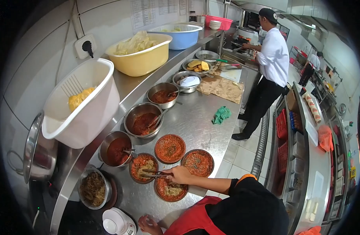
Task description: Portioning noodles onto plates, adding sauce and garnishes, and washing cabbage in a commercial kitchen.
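Observation:
My right hand (177, 175) holds metal tongs (158, 173), whose tips touch shredded pale food on the sauce in a round brown dish (143, 168). Below my wrist, a second brown dish (171, 189) bears red sauce with a heap of the same shreds. Two more dishes, one behind (170, 148) and one to the right (197, 163), hold red sauce sprinkled with dark herbs. My left hand (149, 225) rests empty, fingers apart, near the counter's front edge, beside a white kitchen scale (119, 221). A steel bowl (95, 188) of brown shredded food stands to the left.
Steel bowls of red sauce (143, 120) with utensils line the counter's back. A green cloth (221, 115) lies near the right edge. Plastic baskets (139, 55) stand on the raised shelf. A co-worker (272, 55) stands at the far end by the stove.

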A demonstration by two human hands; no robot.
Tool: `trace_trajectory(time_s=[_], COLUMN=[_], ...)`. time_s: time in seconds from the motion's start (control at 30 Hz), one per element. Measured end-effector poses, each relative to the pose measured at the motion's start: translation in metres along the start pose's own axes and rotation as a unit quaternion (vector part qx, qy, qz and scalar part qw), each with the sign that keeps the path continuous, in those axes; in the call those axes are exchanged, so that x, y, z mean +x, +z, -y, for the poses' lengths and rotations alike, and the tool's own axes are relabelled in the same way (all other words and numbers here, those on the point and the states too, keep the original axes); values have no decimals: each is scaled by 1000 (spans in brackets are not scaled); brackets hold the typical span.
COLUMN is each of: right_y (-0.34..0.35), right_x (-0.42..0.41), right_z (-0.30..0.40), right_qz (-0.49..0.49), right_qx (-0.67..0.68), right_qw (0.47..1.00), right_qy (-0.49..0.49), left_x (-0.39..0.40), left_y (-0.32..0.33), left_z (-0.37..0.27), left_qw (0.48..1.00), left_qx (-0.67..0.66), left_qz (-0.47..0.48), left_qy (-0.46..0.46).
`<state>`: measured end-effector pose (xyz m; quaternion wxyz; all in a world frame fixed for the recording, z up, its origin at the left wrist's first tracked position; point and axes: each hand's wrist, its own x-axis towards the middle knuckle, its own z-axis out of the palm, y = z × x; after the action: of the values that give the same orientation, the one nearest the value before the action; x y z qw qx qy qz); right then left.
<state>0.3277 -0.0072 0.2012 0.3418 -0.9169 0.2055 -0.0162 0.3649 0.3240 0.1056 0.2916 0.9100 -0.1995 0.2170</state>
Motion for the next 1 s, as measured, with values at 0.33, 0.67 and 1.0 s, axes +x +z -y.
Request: trace_trajectory(time_s=[0.33, 0.67, 1.0], right_y=[33, 35, 85], right_x=[-18, -30, 96], right_z=[27, 118, 242], right_qz=[-112, 26, -12], right_qx=[159, 135, -134], right_qw=[979, 982, 962], right_qy=[-58, -133, -236], left_x=[-21, -75, -86], left_y=[-45, -131, -169], left_z=[25, 63, 90], left_qw=[998, 984, 966], left_qx=[-32, -17, -24], left_qz=[-49, -16, -29], left_qy=[3, -176, -254])
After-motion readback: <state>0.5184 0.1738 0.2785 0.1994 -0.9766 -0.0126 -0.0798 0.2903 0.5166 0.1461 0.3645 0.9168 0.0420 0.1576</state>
